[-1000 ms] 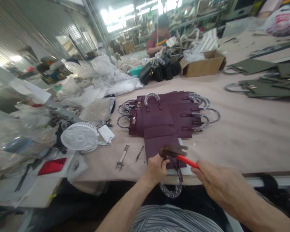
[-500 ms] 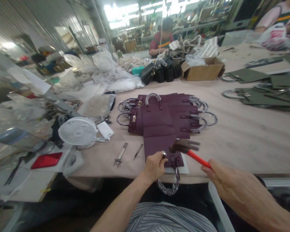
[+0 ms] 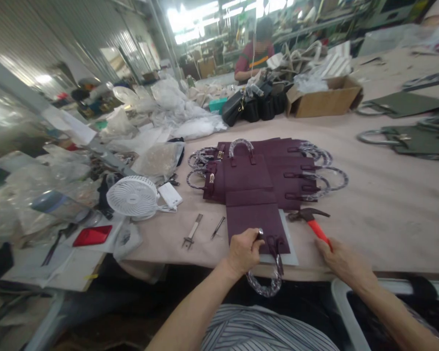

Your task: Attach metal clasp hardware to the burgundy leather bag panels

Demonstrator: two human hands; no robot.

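Note:
A flat purple bag panel (image 3: 256, 222) lies at the near table edge, its plastic-wrapped handle (image 3: 265, 287) hanging over the edge. My left hand (image 3: 243, 251) is closed on a small metal tool (image 3: 259, 233) standing on the panel's near left corner. My right hand (image 3: 342, 258) rests on the table edge, closed on the red handle of a hammer (image 3: 312, 220). The hammer lies flat on the table just right of the panel, head pointing away. Behind the panel is a pile of purple bags (image 3: 267, 170) with wrapped handles.
Left of the panel lie a metal punch tool (image 3: 192, 231) and an awl (image 3: 218, 227). Further left are a white fan (image 3: 133, 196), a white phone (image 3: 170, 195), a red card (image 3: 92, 235) and plastic bags. Green bags (image 3: 417, 139) lie right; a cardboard box (image 3: 325, 97), black bags and a seated person are beyond.
The hammer, raised over the panel a second ago, has swung right and come down flat on the table. My left hand has stayed on the small tool.

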